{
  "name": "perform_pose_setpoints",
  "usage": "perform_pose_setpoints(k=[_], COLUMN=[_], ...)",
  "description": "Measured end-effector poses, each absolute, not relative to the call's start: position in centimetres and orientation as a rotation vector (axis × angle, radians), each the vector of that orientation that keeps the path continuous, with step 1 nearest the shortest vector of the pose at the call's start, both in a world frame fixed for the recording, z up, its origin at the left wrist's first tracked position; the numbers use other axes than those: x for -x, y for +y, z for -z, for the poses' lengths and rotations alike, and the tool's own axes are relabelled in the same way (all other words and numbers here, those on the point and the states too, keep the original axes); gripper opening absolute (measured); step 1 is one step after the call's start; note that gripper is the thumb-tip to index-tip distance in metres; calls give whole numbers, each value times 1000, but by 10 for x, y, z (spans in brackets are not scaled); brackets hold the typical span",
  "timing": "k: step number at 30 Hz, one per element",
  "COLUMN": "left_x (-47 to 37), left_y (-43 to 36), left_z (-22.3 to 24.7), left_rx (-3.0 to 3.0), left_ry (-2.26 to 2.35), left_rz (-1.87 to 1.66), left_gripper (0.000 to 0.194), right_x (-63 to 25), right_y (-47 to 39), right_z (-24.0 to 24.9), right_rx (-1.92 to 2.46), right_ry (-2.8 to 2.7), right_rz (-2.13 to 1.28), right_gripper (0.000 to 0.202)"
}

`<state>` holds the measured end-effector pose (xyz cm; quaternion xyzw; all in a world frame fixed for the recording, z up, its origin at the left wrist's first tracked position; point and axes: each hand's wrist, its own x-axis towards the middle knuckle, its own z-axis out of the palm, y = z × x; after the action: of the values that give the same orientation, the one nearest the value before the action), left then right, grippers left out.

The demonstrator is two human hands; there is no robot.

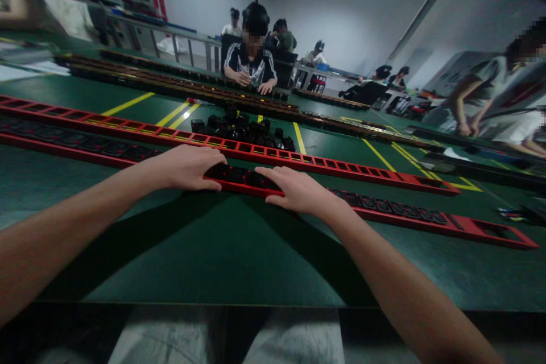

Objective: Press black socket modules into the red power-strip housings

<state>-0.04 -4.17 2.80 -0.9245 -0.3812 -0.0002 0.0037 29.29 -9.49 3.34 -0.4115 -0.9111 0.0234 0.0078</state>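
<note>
A long red frame point(384, 219) filled with black square parts point(238, 174) lies across the green table. My left hand point(190, 166) grips this frame near its middle, fingers over the far side and thumb at the near edge. Just to the right, my right hand point(294, 187) holds the same frame in a similar way, with a few black parts showing between the hands. Beyond it runs a second red frame point(333, 166) with open slots. Behind that one is a pile of black parts point(251, 129).
Dark long strips point(183, 84) lie across the table farther back. A person point(251, 62) sits opposite, and another person point(478, 91) is at the right. Yellow tape lines mark the green table point(191, 273). Small cables point(512, 214) lie at the right.
</note>
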Motion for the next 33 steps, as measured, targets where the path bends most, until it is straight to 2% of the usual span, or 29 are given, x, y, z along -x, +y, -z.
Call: perform_pose_setpoints(k=[8, 15, 25, 33], left_x=[-2, -19, -20, -22], left_y=[-45, -50, -49, -50], left_z=[-26, -16, -13, -13], left_rx=[2871, 2936, 2930, 2918], left_ry=[-1172, -1092, -1098, -1092], left_rz=[107, 274, 258, 291], left_gripper=[62, 40, 44, 39], right_x=[-285, -277, -271, -271], right_y=[-99, -100, -102, -99], right_z=[-29, -21, -20, -16], right_rx=[1205, 1070, 1088, 1071], right_ry=[-2841, -2789, -2811, -2837], right_rz=[-49, 5, 109, 173], right_gripper=[63, 65, 50, 55])
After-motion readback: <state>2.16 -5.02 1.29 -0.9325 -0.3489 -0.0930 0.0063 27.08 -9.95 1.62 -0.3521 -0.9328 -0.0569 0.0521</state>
